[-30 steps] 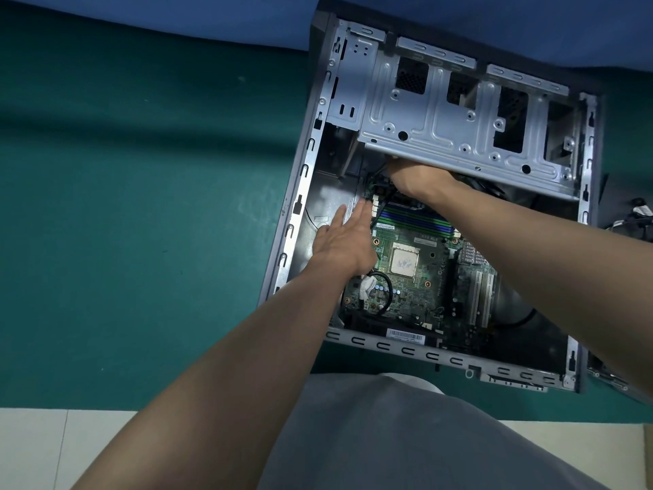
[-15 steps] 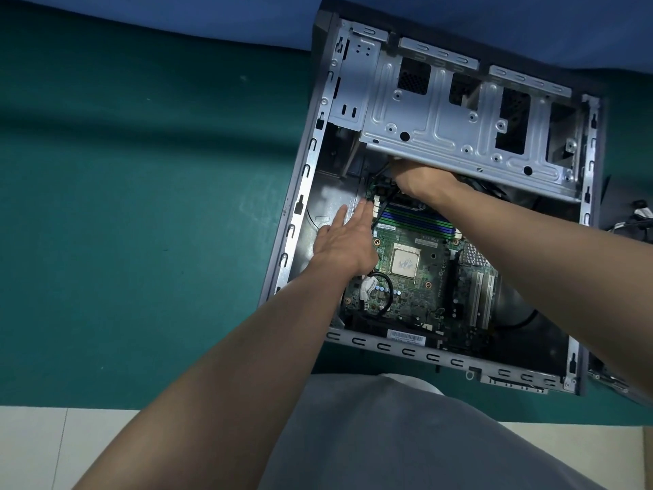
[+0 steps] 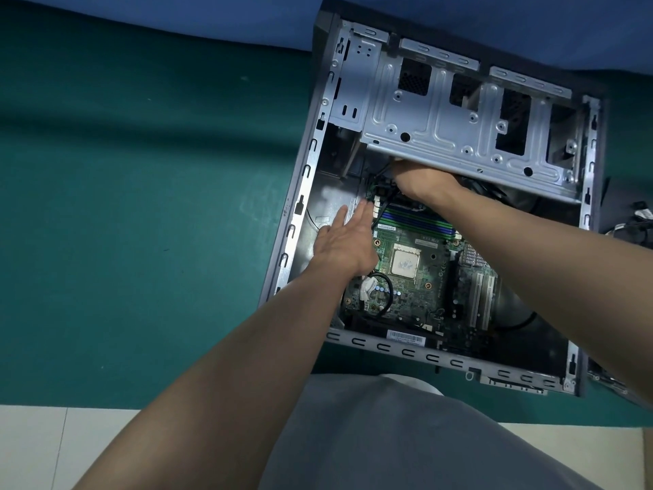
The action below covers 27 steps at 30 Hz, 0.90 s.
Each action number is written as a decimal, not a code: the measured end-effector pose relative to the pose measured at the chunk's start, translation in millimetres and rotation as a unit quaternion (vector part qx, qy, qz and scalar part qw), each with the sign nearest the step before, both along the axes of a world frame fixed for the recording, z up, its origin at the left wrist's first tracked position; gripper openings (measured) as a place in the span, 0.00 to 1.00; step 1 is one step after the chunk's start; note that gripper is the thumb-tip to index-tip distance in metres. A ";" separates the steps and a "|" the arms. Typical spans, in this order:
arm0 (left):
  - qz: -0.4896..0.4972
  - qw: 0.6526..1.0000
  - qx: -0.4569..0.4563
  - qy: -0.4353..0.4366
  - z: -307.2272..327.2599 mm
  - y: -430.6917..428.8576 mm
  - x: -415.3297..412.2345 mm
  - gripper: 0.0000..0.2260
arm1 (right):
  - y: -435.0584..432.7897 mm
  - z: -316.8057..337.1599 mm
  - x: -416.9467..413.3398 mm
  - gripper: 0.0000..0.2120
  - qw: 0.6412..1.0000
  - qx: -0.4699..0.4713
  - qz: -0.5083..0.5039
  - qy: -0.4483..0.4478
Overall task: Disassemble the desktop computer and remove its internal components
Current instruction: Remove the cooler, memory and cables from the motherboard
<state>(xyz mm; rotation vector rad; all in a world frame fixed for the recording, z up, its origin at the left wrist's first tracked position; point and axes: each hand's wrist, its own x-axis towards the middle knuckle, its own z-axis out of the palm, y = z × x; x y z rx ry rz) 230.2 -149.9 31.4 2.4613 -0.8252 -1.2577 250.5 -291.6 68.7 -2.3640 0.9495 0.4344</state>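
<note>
The computer case point(image 3: 307, 192) lies on its side at the 1 o'clock part of your view, its side panel off and the inside open to you. I judge you about midway. The processor point(image 3: 405, 264) sits bare in its socket with no cooler over it, and the openings of the drive cage point(image 3: 434, 125) at the case's 12 o'clock end look dark and empty. What is left is the motherboard point(image 3: 417, 295), which is seated in the case floor. It carries its blue and green memory slots point(image 3: 417, 221), the white expansion slots point(image 3: 482, 302) at 4 o'clock and a looped black cable point(image 3: 387, 291) at 7 o'clock, and the cage itself is not yet out. Your right hand point(image 3: 424, 182) reaches under the cage's lower edge, at the board's 12 o'clock corner. Its fingers are hidden there, so I cannot tell what its grip has, though a connector or cable seems likely. Your left hand point(image 3: 344, 242) lies flat with straight fingers on the board's 9 o'clock edge, holding nothing and apparently steadying it. A white barcode label point(image 3: 405, 337) at the case's 6 o'clock rail and a small white sticker point(image 3: 385, 227) below the memory slots carry print too small to read, and no brand shows. The case rests on a green counter point(image 3: 141, 206), with loose cables point(image 3: 636, 224) at 3 o'clock.
</note>
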 end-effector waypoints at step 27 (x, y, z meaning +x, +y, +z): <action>0.069 0.934 -0.319 -0.146 53.2 -22.2 -15.8 0.16 | -5.8 32.9 -137.9 0.04 0.898 0.131 -0.270 -0.322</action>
